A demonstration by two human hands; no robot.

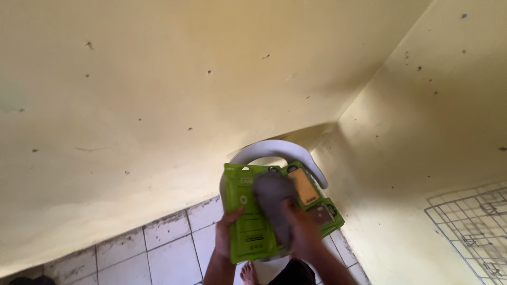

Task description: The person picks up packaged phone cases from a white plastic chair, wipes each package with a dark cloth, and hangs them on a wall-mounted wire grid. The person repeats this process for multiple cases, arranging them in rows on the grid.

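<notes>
Over a white plastic chair (274,150) near the corner, the left hand (226,232) grips the near edge of green packets (248,221); the right hand (303,232) presses a grey cloth (274,195) onto them. Hard wiping could slide the fanned packets loose.
</notes>
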